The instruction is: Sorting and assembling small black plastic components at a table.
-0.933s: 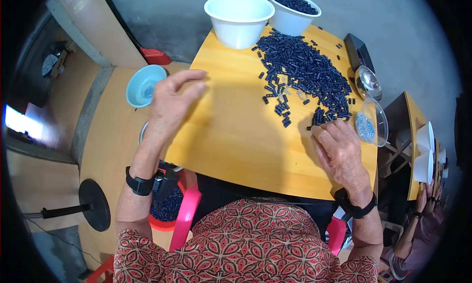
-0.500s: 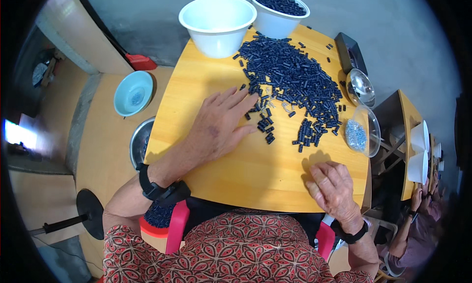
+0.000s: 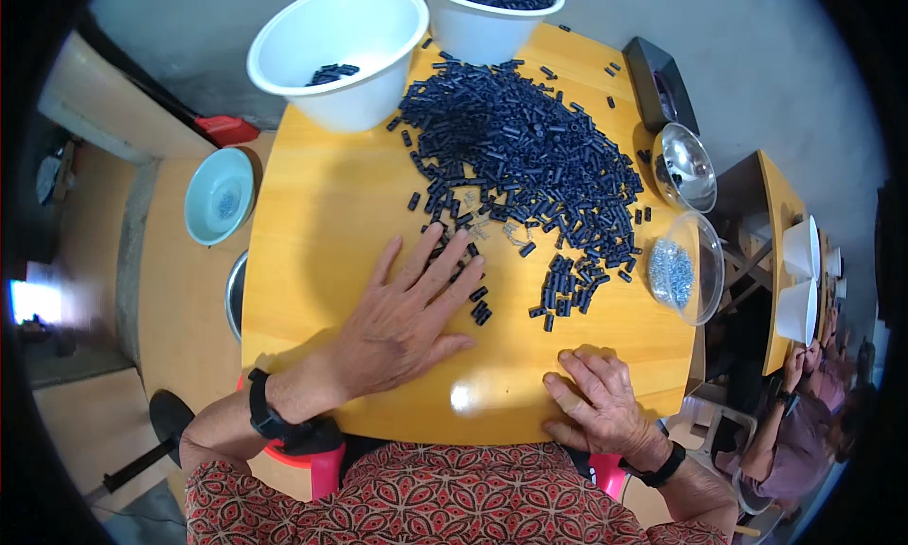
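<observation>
Heap of small dark blue plastic tubes (image 3: 525, 157) covers the far right part of the round yellow wooden table (image 3: 322, 223), spreading from the bowls down toward the near edge, loose strays around its rim. Left hand (image 3: 407, 313) lies flat, palm down, fingers spread, fingertips (image 3: 452, 252) on the near-left fringe of the heap, touching a few loose tubes; nothing gripped. A few more tubes sit just beside its index finger, on the right. Black wristband (image 3: 268, 414) on the left wrist. Right hand (image 3: 596, 401) rests at the near table edge, fingers loosely curled, knuckles up, apart from the heap; cannot tell if anything is under it. Dark band on that wrist too.

Large white plastic bowl (image 3: 336, 48) at far left of the table, a handful of the same tubes at its bottom. Second white bowl (image 3: 492, 15) just beside it on the right, full of tubes. Clear plastic bowl (image 3: 690, 266) with small silvery bits at the right table edge, near the heap. Shiny metal bowl (image 3: 683, 165) beyond it, and a dark rectangular tray (image 3: 657, 81) further back. Light blue bowl (image 3: 219, 195) on a lower wooden surface to the left. Red patterned shirt (image 3: 426, 502) at the bottom. Another person (image 3: 804, 422) sits at lower right, by a second table with white containers (image 3: 799, 280).
</observation>
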`<state>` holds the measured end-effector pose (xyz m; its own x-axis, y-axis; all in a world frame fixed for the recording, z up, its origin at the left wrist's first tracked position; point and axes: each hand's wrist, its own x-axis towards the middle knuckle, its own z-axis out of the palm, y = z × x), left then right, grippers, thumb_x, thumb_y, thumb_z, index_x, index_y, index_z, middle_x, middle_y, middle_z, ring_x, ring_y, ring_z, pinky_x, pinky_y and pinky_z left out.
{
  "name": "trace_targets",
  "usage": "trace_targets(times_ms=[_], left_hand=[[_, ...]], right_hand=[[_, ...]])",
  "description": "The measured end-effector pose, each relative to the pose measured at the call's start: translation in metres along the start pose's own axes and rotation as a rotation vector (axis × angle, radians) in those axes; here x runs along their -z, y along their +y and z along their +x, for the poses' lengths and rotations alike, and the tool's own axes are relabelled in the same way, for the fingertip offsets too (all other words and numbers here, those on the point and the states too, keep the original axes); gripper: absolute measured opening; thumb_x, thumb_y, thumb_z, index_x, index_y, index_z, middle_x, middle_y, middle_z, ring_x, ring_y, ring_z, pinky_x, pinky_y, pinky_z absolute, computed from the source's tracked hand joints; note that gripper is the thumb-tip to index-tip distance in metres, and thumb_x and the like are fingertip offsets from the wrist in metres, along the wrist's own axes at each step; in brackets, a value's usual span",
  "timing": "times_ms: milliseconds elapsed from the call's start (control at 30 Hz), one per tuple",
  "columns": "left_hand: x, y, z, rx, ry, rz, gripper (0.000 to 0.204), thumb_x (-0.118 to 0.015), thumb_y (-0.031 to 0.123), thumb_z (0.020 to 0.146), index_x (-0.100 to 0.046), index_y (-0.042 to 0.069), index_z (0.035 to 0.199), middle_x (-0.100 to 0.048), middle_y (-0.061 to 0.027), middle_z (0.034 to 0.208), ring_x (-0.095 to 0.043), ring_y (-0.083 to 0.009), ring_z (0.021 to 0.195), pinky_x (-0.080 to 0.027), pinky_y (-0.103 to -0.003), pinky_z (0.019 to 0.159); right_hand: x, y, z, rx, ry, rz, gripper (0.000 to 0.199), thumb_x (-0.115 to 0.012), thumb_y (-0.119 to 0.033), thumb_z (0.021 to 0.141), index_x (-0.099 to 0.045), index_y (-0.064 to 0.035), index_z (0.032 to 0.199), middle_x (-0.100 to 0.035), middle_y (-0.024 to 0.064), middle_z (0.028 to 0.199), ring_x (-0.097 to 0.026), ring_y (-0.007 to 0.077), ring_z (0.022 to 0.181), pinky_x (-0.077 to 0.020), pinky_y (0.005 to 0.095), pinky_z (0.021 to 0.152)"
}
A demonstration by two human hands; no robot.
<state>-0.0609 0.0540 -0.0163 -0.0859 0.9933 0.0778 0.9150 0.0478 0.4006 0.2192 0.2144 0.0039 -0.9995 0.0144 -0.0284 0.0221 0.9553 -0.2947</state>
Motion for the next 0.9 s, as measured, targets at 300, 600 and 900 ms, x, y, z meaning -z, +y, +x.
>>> trace_targets(times_ms=[300,600,900], left_hand=[[-0.002,0.004,0.013,0.031,-0.069,0.068,0.079,-0.066,0.048,0.083,-0.041,0.007,0.146,-0.030,-0.0188,0.156,-0.025,-0.0409,0.144,-0.018,-0.059,0.115],[0.005,0.004,0.021,0.074,-0.200,0.096,0.084,-0.070,0.049,0.078,-0.041,0.009,0.146,-0.030,-0.0202,0.156,-0.024,-0.0431,0.144,-0.016,-0.062,0.114],[0.010,0.014,0.022,0.087,-0.155,0.109,0.071,-0.071,0.049,0.079,-0.055,0.012,0.137,-0.047,-0.0154,0.145,-0.041,-0.0385,0.136,-0.020,-0.060,0.111]], right_hand=[[0.000,0.009,-0.001,-0.014,0.007,-0.049,0.052,-0.075,-0.042,0.077,-0.064,-0.0159,0.121,-0.055,0.0098,0.133,-0.050,0.0252,0.120,-0.0386,0.0420,0.099],[0.003,0.016,0.000,0.174,-0.100,0.080,0.059,-0.063,-0.048,0.086,-0.056,-0.0185,0.136,-0.049,0.0078,0.143,-0.045,0.0266,0.130,-0.0335,0.0444,0.107],[0.008,0.022,0.000,0.249,-0.116,-0.032,0.044,-0.051,-0.029,0.095,-0.053,-0.0274,0.139,-0.051,0.0008,0.142,-0.048,0.0191,0.129,-0.0340,0.0401,0.109]])
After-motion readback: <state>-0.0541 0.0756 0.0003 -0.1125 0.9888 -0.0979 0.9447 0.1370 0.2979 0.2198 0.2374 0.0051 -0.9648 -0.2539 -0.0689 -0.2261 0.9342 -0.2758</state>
